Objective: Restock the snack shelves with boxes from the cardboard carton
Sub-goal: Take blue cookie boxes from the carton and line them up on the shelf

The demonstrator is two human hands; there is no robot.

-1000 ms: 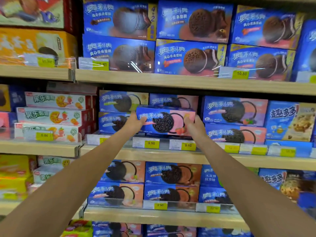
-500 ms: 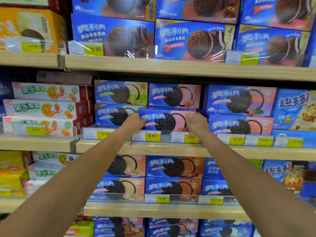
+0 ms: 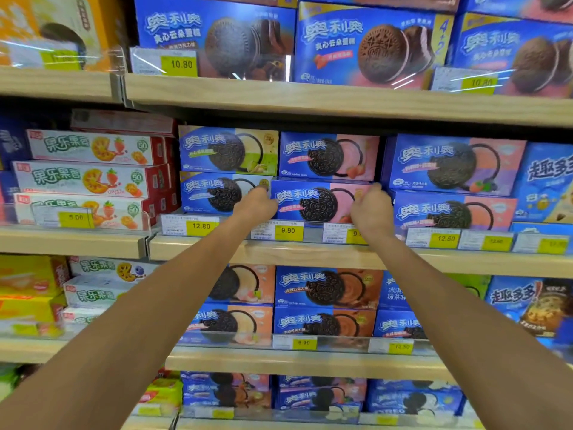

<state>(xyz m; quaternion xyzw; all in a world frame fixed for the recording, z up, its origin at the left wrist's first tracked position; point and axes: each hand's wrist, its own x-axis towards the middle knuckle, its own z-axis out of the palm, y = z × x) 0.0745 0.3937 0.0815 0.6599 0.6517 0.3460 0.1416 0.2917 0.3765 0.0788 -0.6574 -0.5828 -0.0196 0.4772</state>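
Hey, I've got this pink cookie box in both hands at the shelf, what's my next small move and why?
Probably slide the cookie box straight back. Its top face shows in front of the box above, so it seems to stick out past the row. The left hand and right hand grip its ends, ready to push.

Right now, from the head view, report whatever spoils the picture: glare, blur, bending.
Head view: white glare streaks cross the clear price strip on the top shelf. Head view: the far-right price tags are too smeared to read, and the bottom boxes are soft. Head view: the shelf edge looks bent by the wide lens. The cookie box between left hand and right hand is sharp.
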